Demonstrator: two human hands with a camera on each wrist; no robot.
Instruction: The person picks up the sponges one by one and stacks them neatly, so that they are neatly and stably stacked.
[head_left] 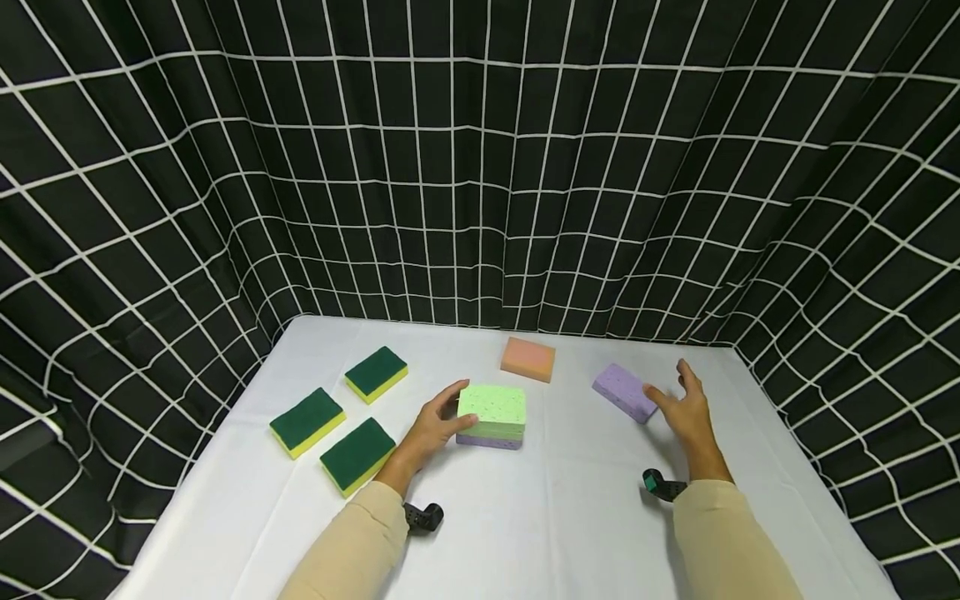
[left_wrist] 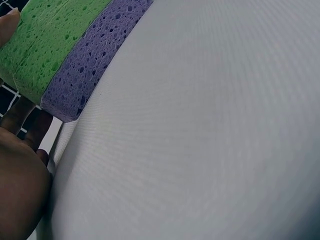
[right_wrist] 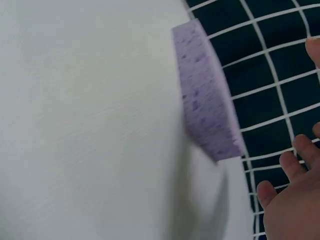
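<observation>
Near the table's middle, a light green sponge (head_left: 492,404) lies on top of a purple sponge (head_left: 489,442). My left hand (head_left: 429,429) holds the green sponge at its left end, thumb at the front and fingers toward the back. In the left wrist view, the green sponge (left_wrist: 47,42) and the purple sponge (left_wrist: 92,62) show their pitted sides, and the lower fingers are spread apart from them. Another purple sponge (head_left: 624,392) lies to the right. Just beyond it is my right hand (head_left: 688,417), fingers spread, holding nothing; the right wrist view shows a gap between them.
An orange sponge (head_left: 528,359) lies at the back. On the left are several green-and-yellow scrub sponges, one of them (head_left: 307,421) farthest left. The white-covered table (head_left: 585,533) is bounded by black curtains (head_left: 480,167) with a white grid.
</observation>
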